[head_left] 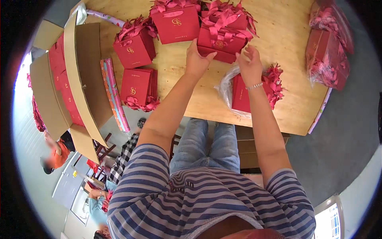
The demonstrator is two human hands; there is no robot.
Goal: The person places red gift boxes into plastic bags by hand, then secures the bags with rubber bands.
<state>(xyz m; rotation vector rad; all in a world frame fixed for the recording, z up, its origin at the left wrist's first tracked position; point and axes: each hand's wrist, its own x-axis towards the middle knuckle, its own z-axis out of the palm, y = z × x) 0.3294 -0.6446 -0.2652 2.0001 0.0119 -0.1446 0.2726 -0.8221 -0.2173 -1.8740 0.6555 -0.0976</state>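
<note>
Ribbons hide the red box's (217,44) top; left hand (196,59) presses its side with fingers together, right hand (250,63) hovers spread beside it.

My left hand (195,59) and right hand (250,63) sit at the worktop (278,32) centre, both touching the ribboned box (221,40) at twelve o'clock; a second box (175,22) stands just beside it at eleven; a third box (134,46) lies further towards ten; a flat box (137,88) lies at nine; a plastic-wrapped box (243,93) rests at five, under my right wrist; a bagged stack (328,51) sits at three; an open carton (71,75) hangs off the far nine o'clock edge.
</note>
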